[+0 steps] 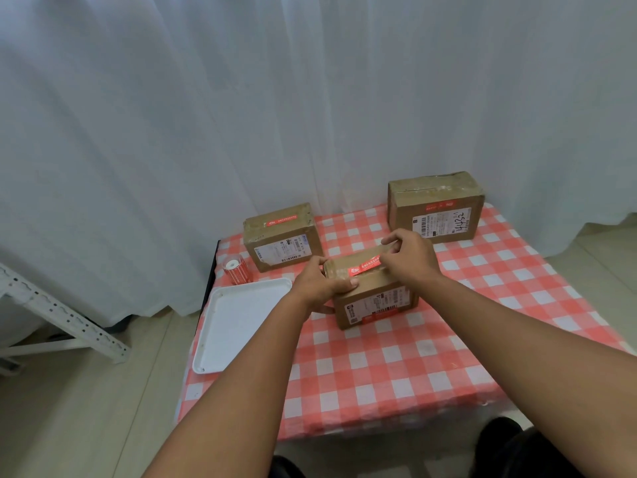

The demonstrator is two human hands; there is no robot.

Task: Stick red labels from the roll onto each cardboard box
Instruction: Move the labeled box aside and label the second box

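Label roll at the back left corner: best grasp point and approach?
Grip the label roll across its curved sides, coming from above. It seems to stand on end with its core hole up, near the table's left edge, with the left cardboard box to its right and the white tray in front.

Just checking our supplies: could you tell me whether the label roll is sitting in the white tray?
No, the roll stands on the tablecloth just behind the tray, beside the left box.

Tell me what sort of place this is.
Probably a makeshift parcel-labelling station: taped boxes with shipping labels on a checked tablecloth, a label roll, and a white curtain as backdrop.
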